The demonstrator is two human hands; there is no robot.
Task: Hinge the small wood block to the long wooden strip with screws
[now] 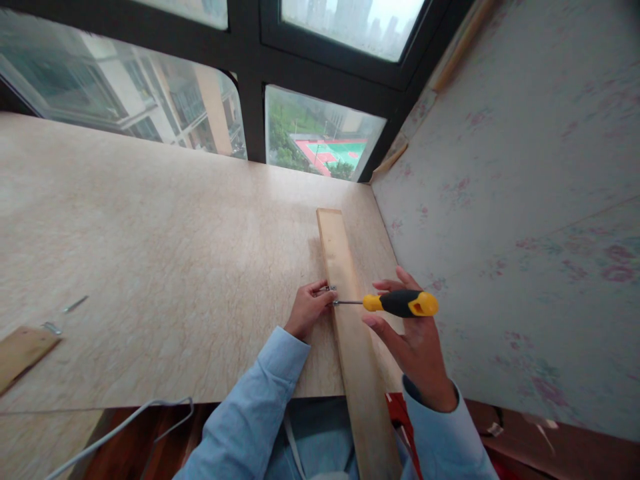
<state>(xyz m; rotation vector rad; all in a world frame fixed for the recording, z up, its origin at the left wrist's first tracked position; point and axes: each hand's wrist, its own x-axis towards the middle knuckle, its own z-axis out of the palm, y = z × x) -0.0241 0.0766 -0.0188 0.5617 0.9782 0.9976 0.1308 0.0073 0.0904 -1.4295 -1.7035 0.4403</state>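
A screwdriver [403,303] with a yellow and black handle points left, its shaft tip at a small metal piece [332,289] on the left edge of a long wooden board [350,300]. My left hand [311,307] pinches this metal piece against the board's edge; whether it is a bracket or a hinge I cannot make out. Around the screwdriver handle, my right hand [417,350] has its fingers and thumb spread apart. The handle passes across the fingers, and any contact behind it is hidden. The board's near end reaches over the ledge edge towards my lap.
A marbled ledge [150,253] runs beneath the dark-framed window [250,80]. Floral wallpaper covers the wall [525,233] at right. To the left lie another wooden piece [25,353], a metal part [51,328] and a screw [76,304]. A white cable [125,423] hangs at the front edge.
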